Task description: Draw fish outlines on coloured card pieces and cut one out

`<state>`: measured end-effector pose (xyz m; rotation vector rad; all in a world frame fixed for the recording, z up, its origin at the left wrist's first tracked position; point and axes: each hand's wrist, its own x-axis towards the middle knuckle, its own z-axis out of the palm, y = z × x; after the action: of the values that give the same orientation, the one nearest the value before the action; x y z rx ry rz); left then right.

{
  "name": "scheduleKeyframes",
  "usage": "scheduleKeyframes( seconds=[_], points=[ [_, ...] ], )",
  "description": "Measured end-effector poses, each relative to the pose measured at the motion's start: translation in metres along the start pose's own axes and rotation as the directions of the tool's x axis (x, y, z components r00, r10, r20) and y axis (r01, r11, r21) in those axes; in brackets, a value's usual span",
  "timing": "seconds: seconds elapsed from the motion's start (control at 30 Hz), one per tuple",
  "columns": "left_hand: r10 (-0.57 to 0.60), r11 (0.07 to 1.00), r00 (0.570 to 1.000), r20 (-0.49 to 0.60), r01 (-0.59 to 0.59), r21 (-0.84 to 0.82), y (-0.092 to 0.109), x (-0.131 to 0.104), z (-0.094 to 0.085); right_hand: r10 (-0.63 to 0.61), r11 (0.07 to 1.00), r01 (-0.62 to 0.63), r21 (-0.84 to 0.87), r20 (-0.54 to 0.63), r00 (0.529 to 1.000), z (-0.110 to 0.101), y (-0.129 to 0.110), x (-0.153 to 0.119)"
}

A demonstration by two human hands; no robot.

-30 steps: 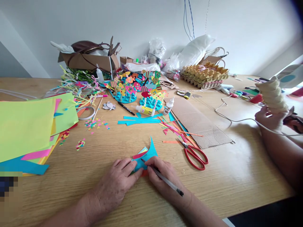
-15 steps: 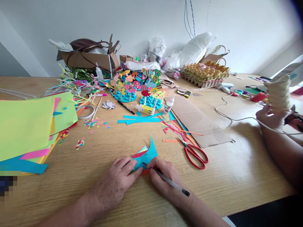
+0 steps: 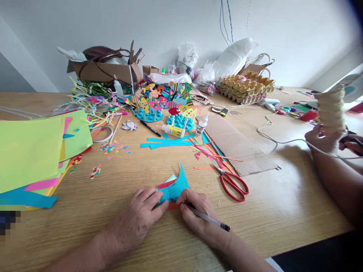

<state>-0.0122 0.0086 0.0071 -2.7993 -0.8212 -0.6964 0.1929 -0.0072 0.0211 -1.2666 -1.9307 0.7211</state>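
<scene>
A wooden worktop [image 3: 283, 211] is spread with craft clutter: paper sheets [image 3: 31, 151] are stacked at the left edge, cardboard [image 3: 235, 145] lies right of the middle, and red scissors [image 3: 234, 185] rest just beside it. Near the front edge, at the middle, a blue paper cutout [image 3: 177, 185] is pinned flat under the left hand [image 3: 138, 219], its fingers pressed on the cutout's near-left part, while one tip curls upward. The right hand [image 3: 198, 215] has its grip closed around a pen [image 3: 208, 219], whose tip meets the cutout. The line is probably best drawn with the paper held firmly close to the tip, in short, light strokes, so that the thin sheet is kept from sliding or creasing. At the right edge, another person's hands [image 3: 323, 139] hold a ridged cone.
</scene>
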Motion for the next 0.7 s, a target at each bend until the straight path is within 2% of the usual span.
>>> scheduleKeyframes(
  seconds=[0.33,0.7],
  points=[
    [0.016,1.000,1.000,-0.005,-0.016,0.027,-0.0021,-0.0042,0.0057,0.023,1.000,-0.022,0.017,-0.042,0.999,0.0020,0.0008,0.0007],
    [0.006,1.000,1.000,-0.008,-0.006,-0.009,0.0001,0.0004,0.0001,0.029,0.999,-0.029,-0.019,0.025,0.999,0.0043,0.0021,0.0048]
  ],
)
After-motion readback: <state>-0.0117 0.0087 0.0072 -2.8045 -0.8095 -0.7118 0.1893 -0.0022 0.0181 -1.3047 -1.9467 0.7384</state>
